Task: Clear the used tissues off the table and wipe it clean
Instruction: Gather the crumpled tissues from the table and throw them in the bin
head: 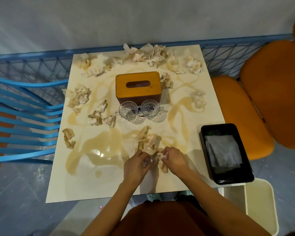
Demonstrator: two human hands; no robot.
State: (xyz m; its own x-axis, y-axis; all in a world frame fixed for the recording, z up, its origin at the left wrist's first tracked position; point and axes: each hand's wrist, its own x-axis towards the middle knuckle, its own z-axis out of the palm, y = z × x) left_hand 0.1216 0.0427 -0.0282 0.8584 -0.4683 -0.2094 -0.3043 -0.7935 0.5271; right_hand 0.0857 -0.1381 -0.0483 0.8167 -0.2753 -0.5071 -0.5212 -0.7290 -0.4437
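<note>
Several crumpled, tea-stained tissues lie scattered over the cream table (95, 184). Brownish liquid (99, 145) runs in streaks and pools across the top. The nearest tissue pile (146, 142) sits at the front middle. My left hand (136, 165) grips a small wad of tissue at the pile's near edge. Beside it, my right hand (174, 160) pinches another stained tissue from the same pile. More tissues line the far edge (150, 54) and the left side (78, 97).
A wooden tissue box (138, 85) stands mid-table with two glass cups (127, 109) (150, 109) in front. A black tray (245, 167) holding a grey cloth (223, 150) sits at the right edge. A white bin (260, 206) stands below it. Blue chair left, orange chairs (245, 108) right.
</note>
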